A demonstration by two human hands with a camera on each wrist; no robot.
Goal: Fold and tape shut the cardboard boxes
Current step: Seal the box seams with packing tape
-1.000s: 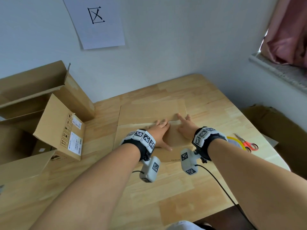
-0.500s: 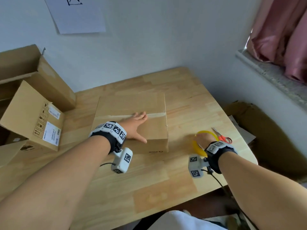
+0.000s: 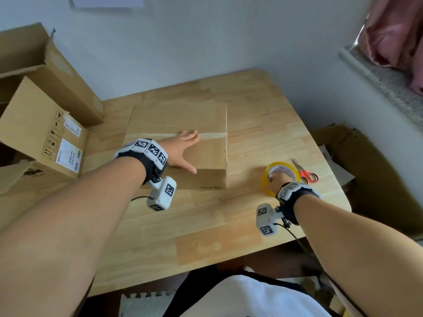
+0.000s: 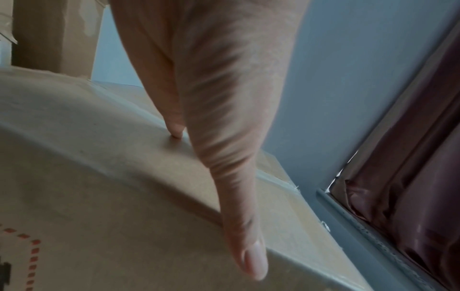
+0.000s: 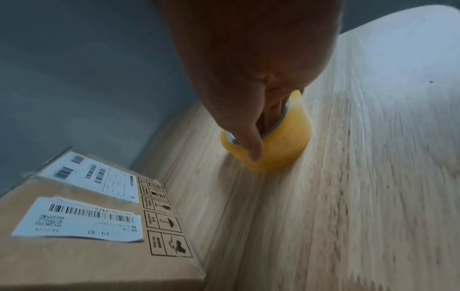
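My flat left hand (image 3: 180, 149) pins the box (image 3: 178, 143) flaps closed; my right hand (image 3: 274, 180) apparently grips the tape roll (image 5: 278, 141) near the table's (image 3: 263, 110) right edge.

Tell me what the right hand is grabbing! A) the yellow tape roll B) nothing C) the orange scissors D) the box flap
A: the right hand has its fingers in the core and thumb outside the yellow tape roll; the scissors lie untouched beside it.

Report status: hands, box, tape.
Left hand flat on box, holding flaps shut. Right hand gripping tape roll on table. Scissors beside roll; nothing blocking.
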